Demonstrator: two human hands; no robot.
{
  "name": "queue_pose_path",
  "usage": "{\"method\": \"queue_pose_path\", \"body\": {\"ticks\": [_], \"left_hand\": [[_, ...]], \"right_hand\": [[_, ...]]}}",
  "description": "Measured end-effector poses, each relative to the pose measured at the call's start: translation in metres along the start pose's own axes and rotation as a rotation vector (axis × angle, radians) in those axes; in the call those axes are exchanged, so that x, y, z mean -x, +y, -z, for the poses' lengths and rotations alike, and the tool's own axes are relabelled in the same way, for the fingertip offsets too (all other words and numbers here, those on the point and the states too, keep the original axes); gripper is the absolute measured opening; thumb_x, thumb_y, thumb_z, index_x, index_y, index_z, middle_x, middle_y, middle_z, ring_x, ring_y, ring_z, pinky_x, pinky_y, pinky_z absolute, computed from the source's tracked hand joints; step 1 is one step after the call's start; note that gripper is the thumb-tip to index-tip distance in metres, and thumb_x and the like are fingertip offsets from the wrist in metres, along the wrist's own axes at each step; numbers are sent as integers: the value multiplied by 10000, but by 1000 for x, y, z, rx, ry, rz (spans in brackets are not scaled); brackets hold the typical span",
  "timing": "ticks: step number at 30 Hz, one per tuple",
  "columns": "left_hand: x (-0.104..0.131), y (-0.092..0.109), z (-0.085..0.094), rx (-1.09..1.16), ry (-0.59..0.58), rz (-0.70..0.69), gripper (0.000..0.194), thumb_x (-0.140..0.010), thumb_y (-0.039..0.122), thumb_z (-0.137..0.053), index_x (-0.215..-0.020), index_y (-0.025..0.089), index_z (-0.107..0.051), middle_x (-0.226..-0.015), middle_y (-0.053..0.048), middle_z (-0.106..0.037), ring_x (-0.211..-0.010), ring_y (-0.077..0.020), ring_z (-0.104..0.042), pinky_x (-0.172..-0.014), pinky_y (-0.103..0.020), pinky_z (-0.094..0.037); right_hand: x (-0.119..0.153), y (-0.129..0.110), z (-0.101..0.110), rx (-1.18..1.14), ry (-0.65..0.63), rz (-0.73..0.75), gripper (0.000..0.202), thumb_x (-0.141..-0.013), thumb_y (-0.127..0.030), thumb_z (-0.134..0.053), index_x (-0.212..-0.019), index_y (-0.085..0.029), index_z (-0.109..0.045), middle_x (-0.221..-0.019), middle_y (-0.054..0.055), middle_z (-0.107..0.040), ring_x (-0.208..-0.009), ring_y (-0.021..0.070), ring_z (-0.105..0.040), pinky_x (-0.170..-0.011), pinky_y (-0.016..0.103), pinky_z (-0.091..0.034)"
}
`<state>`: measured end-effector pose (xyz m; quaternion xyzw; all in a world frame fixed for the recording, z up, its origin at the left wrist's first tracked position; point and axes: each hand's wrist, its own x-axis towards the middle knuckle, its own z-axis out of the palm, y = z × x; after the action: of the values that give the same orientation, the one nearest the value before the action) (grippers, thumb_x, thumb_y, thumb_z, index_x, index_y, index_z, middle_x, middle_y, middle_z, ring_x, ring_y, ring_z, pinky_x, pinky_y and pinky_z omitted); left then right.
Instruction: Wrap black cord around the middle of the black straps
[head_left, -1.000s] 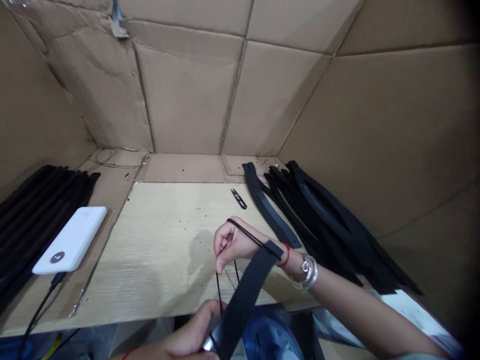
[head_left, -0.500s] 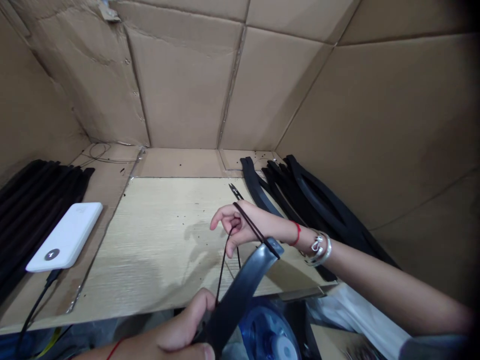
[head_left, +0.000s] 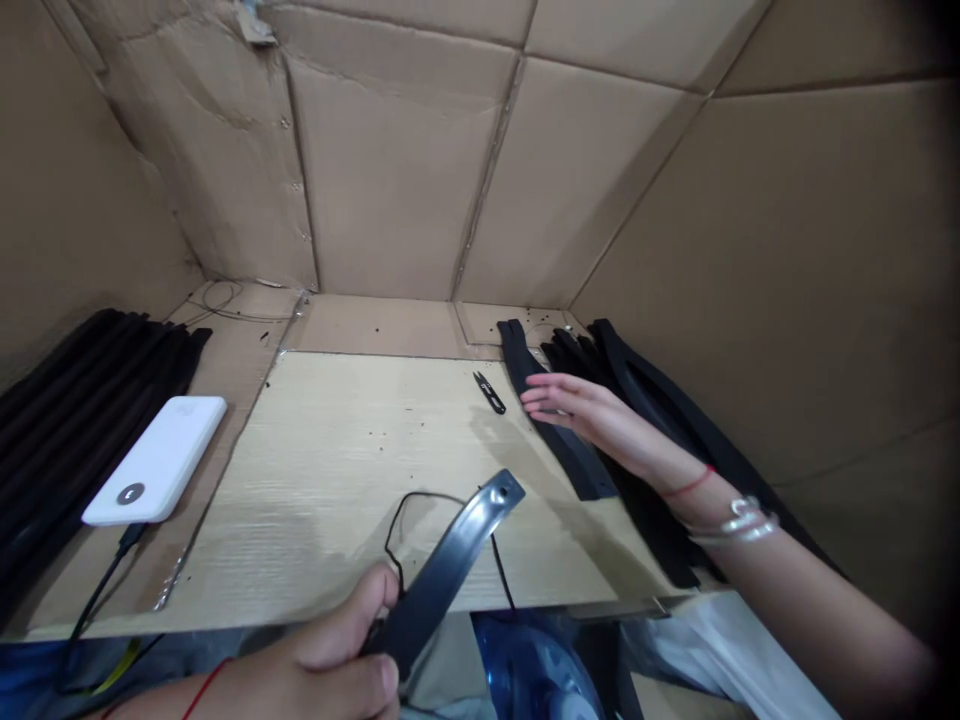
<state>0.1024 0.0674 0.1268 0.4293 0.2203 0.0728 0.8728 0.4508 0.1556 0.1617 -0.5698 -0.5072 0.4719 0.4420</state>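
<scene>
My left hand (head_left: 341, 645) grips a dark curved strip (head_left: 450, 560) near the bottom of the view, its shiny holed end pointing up and right. A thin black cord (head_left: 420, 494) loops from beside my thumb behind the strip and hangs down past the table edge. My right hand (head_left: 585, 408) is open, fingers stretched to the left, over a black strip (head_left: 566, 455) at the right; whether it touches the strip I cannot tell. Small black thread snips (head_left: 490, 393) lie just left of my right fingertips.
Several black strips (head_left: 90, 400) are piled at the left beside a white power bank (head_left: 161, 460) with a cable. More dark strips (head_left: 675, 420) lie along the right cardboard wall. Below the table's front edge (head_left: 247, 625) is a blue plastic bottle (head_left: 525, 660).
My right hand has let go of the cord, opened and moved right and slightly up. The cord has come off the strip's end and hangs loose. The view has shifted slightly.
</scene>
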Motion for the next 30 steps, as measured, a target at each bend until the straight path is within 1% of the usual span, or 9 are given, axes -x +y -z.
{"method": "queue_pose_path", "body": {"ticks": [3,6,10,14,17,20,25,28,30], "left_hand": [[-9,7,-2,-164,8,60,355,-893,435,-526,-1160,239,-397,-546,112,-376,-433,-55,-257,-388,-163,-198],[-19,8,-6,-179,-5,140,383,-911,406,-489,-1229,235,-362,-560,117,-386,-407,-44,-262,-381,-165,-213],[-23,8,-10,-67,-34,164,614,-923,383,-464,-1425,262,-131,-550,127,-374,-377,-41,-248,-371,-158,-199],[-20,14,-10,-102,-47,166,720,-935,377,-440,-1484,260,10,-523,129,-360,-367,-51,-237,-352,-155,-180],[-17,15,-8,-181,-48,188,697,-950,344,-427,-1493,236,-3,-548,119,-383,-360,-48,-266,-344,-161,-210],[-17,8,-5,-202,-12,246,658,-956,306,-425,-1479,232,-33,-556,115,-407,-352,-45,-290,-336,-157,-223],[-24,-8,2,-99,-8,350,418,-933,340,-446,-1298,275,-254,-516,130,-390,-335,-47,-255,-313,-125,-205],[-26,-14,8,-55,4,346,221,-896,401,-498,-1017,278,-360,-507,131,-387,-312,-42,-251,-290,-128,-246],[-26,-17,12,-8,19,334,229,-877,419,-522,-896,276,-344,-509,128,-402,-303,-39,-247,-284,-136,-274]], "right_hand": [[25,-21,-40,275,-250,172,227,-894,-310,-607,-1051,-176,-701,-1066,98,-716,-1016,207,-654,-966,374,-464],[45,-43,-90,474,-663,320,259,-927,-202,-530,-1124,-183,-696,-1142,88,-699,-1055,200,-636,-945,351,-466],[36,-42,-129,461,-1153,44,380,-854,-64,-577,-1218,-151,-643,-948,57,-751,-873,151,-689,-802,252,-517],[12,-20,-138,229,-1326,-255,143,-811,-112,-663,-941,-124,-722,-723,0,-722,-679,109,-677,-669,203,-534],[3,-13,-140,240,-1400,-313,137,-710,-256,-787,-678,-146,-711,-635,-13,-706,-588,109,-652,-574,196,-529],[7,-14,-147,344,-1351,-231,133,-699,-172,-775,-597,-161,-690,-577,-28,-689,-546,96,-629,-543,186,-512],[28,-16,-165,696,-1082,162,150,-632,-33,-741,-564,-131,-650,-486,-46,-586,-475,82,-534,-436,177,-383],[38,-13,-169,770,-982,400,141,-623,9,-684,-590,-122,-645,-543,-20,-614,-517,93,-539,-474,192,-386],[42,-9,-167,779,-924,499,144,-670,5,-638,-612,-126,-654,-606,7,-657,-563,103,-564,-528,205,-414]]}}
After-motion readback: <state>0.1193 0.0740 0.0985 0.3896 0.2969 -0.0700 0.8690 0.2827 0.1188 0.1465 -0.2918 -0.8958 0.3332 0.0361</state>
